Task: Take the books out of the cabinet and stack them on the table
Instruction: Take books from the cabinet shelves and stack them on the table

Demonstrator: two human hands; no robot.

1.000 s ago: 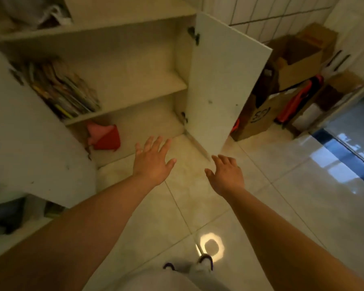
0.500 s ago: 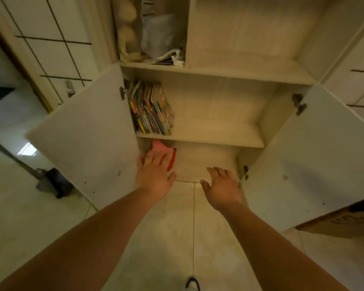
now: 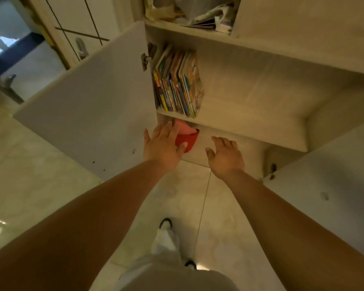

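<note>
Books stand upright in a tight row at the left end of the middle shelf of the cabinet, pressed against its left wall and leaning slightly. Their spines and covers are bright yellow, orange, red and green; print runs down some spines, but it is too small and blurred to read.

On the shelf above, a heap of bags and papers is cut off by the top edge of the view, and what it holds cannot be made out. Below the books, in the bottom compartment, sits a red and pink thing, partly covered by the left hand; what it is cannot be told. Both doors are swung wide: the left door and the right door, the latter cut off at the right edge.

The left hand reaches toward the bottom compartment with fingers straight and spread, palm down, holding nothing; whether it touches the red thing cannot be told. The right hand hangs just beside it over the cabinet's front edge, fingers relaxed and slightly bent, also holding nothing. A shoe shows on the tiled floor below.
</note>
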